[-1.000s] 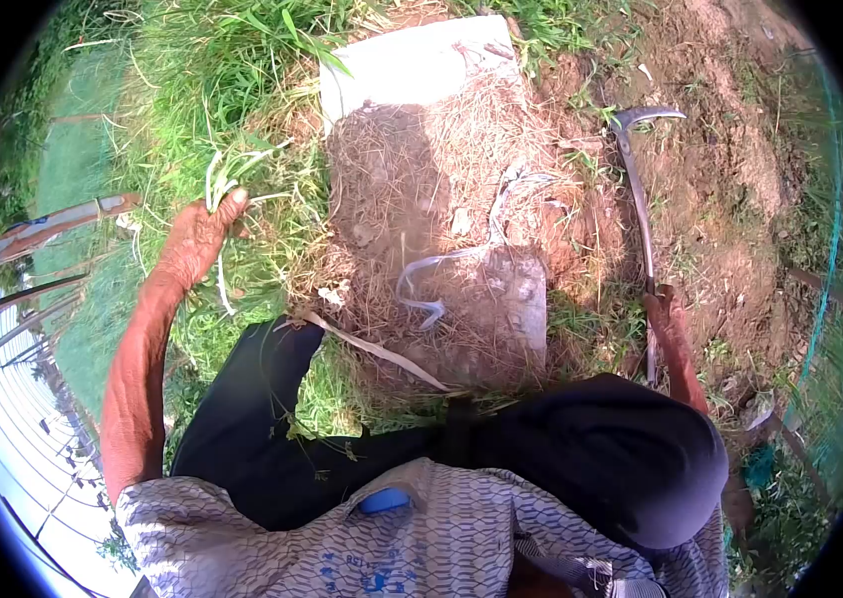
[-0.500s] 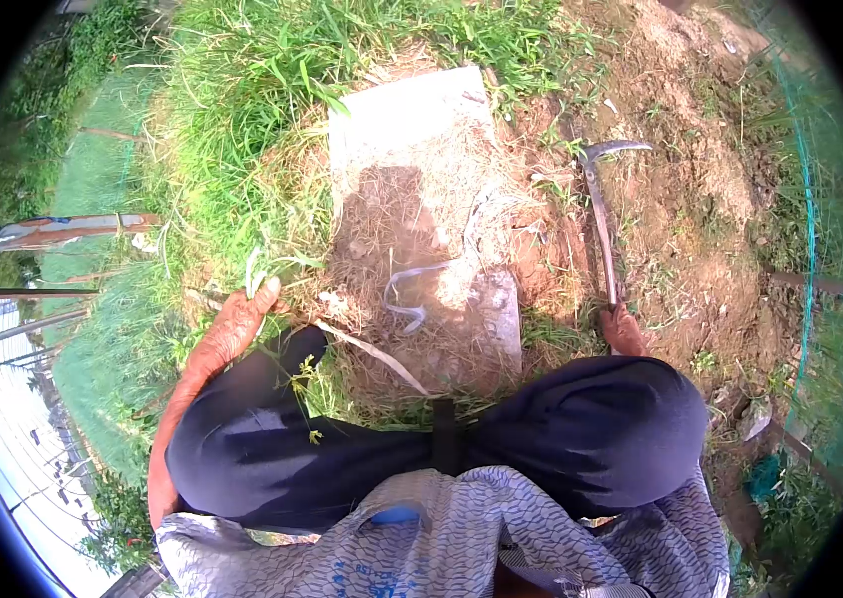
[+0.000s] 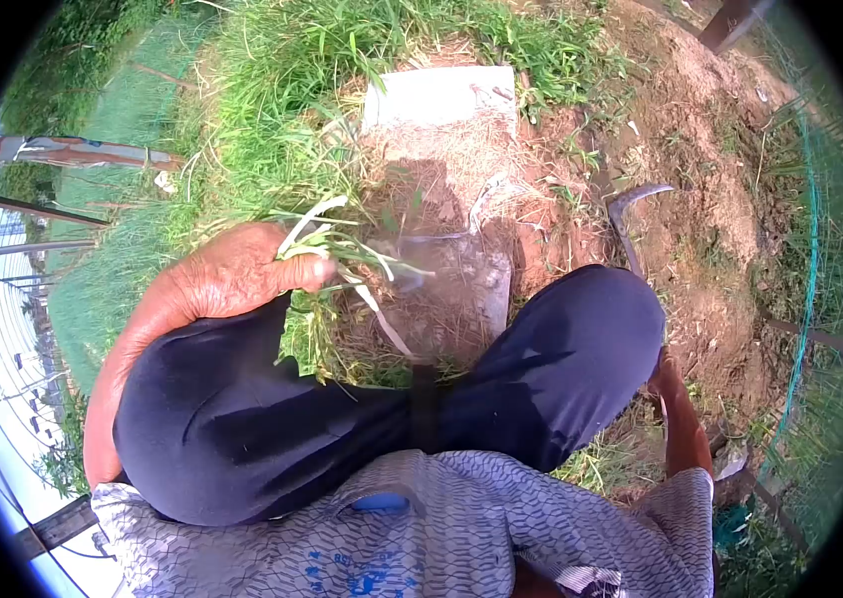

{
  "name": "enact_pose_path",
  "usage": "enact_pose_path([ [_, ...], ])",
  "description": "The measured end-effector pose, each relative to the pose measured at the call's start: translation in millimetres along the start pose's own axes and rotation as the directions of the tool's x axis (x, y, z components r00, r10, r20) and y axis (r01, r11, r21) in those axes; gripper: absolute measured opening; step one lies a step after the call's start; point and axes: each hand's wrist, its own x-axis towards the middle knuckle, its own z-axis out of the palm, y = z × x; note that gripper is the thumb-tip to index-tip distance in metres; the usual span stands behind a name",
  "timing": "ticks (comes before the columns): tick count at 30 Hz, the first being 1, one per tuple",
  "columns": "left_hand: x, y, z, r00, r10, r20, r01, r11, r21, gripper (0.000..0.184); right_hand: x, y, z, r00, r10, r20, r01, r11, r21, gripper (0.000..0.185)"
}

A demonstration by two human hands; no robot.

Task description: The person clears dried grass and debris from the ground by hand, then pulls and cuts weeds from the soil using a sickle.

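My left hand (image 3: 252, 269) is closed around a bunch of pulled grass (image 3: 327, 244), its pale stems and leaves sticking out past the thumb, just above my left knee. On the right, a sickle (image 3: 625, 213) with a curved metal blade points away from me over bare soil. My right knee hides its handle. Only the wrist and part of my right hand (image 3: 659, 371) show beside that knee, in line with the sickle; the fingers are hidden now, though half a second ago they were wrapped round the handle.
A pale slab (image 3: 436, 100) lies between my knees and the tall green grass (image 3: 312, 60), covered partly by dry cuttings and a white strip (image 3: 382, 317). Green netting (image 3: 812, 249) runs along the right. Posts (image 3: 83, 151) and a net fence stand on the left.
My left hand has come up and inward, with a larger bunch of grass in it. The sickle has drawn closer to me, and my right knee now covers its handle.
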Motion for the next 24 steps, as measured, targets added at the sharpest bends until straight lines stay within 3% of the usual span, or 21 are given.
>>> enact_pose_path([
  [1, -10, 19, -3, 0.999, -0.034, 0.001, 0.034, 0.997, 0.076, 0.052, 6, 28, 19, 0.995, -0.101, 0.007, 0.101, 0.994, -0.047, 0.04],
  [2, -12, 22, 1, 0.998, 0.065, 0.011, -0.066, 0.988, 0.143, 0.05, 7, 43, 35, 0.981, -0.193, 0.012, 0.194, 0.978, -0.083, 0.039],
  [3, -13, 27, 3, 0.986, 0.166, 0.028, -0.168, 0.962, 0.217, 0.048, 4, 48, 46, 0.981, -0.194, 0.015, 0.195, 0.977, -0.084, 0.039],
  [5, -15, 53, 7, 0.974, 0.204, 0.1, -0.221, 0.951, 0.215, 0.049, -3, 50, 62, 0.978, -0.144, -0.15, 0.163, 0.979, 0.125, 0.041],
  [6, -13, 62, 7, 0.96, 0.218, 0.174, -0.255, 0.938, 0.233, 0.05, -8, 52, 63, 0.983, -0.103, -0.151, 0.131, 0.974, 0.187, 0.036],
  [11, 17, 96, 1, 0.812, 0.109, 0.574, -0.337, 0.89, 0.308, 0.059, -12, 37, 35, 0.995, -0.027, 0.093, 0.01, 0.983, 0.181, 0.028],
  [12, 23, 98, -1, 0.794, 0.128, 0.594, -0.357, 0.89, 0.285, 0.061, -14, 24, 15, 0.995, -0.022, -0.098, 0.052, 0.946, 0.319, 0.028],
  [14, 35, 88, -1, 0.759, 0.278, 0.589, -0.455, 0.874, 0.174, 0.046, -8, -11, -35, 0.961, 0.078, -0.265, -0.008, 0.967, 0.254, 0.027],
  [15, 43, 81, 0, 0.712, 0.424, 0.559, -0.548, 0.834, 0.066, 0.043, 0, -31, -64, 0.955, 0.146, -0.258, -0.136, 0.989, 0.054, 0.027],
  [17, 59, 79, -5, 0.662, 0.46, 0.592, -0.602, 0.797, 0.054, 0.042, 15, -56, -106, 0.947, 0.099, -0.305, -0.087, 0.995, 0.053, 0.029],
  [19, 74, 85, -12, 0.665, 0.415, 0.621, -0.598, 0.794, 0.109, 0.041, 33, -102, -159, 0.958, 0.169, -0.232, -0.126, 0.974, 0.186, 0.026],
  [21, 91, 86, -16, 0.654, 0.438, 0.617, -0.626, 0.772, 0.116, 0.038, 57, -140, -195, 0.963, 0.241, -0.12, -0.14, 0.83, 0.539, 0.026],
  [23, 108, 87, -23, 0.653, 0.458, 0.603, -0.677, 0.71, 0.194, 0.036, 64, -197, -223, 0.977, 0.157, -0.146, 0.006, 0.661, 0.751, 0.025],
  [24, 116, 87, -27, 0.657, 0.485, 0.577, -0.676, 0.718, 0.165, 0.027, 71, -216, -236, 0.974, 0.17, -0.148, 0.0, 0.656, 0.755, 0.025],
])
